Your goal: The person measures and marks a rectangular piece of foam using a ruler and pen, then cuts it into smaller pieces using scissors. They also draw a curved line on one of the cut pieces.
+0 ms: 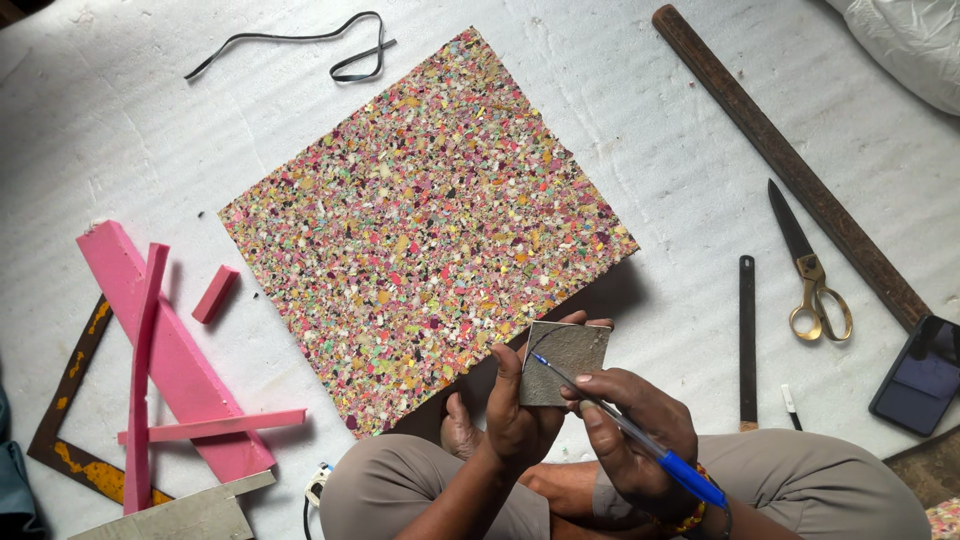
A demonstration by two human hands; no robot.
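My left hand [518,412] grips a small grey square tile [572,352] by its lower left edge, holding it above my crossed legs. My right hand [632,430] holds a blue pen [640,442] with its tip resting on the tile's face. A large slab of multicoloured speckled foam [420,215] lies on the white sheet just beyond the tile, its near corner almost touching my left hand.
Pink foam strips [160,350] and a rusty metal square [70,400] lie at the left. A black strap [300,45] sits at the top. To the right are a dark flat bar [747,340], brass-handled scissors [810,275], a long wooden stick [790,165] and a phone [920,375].
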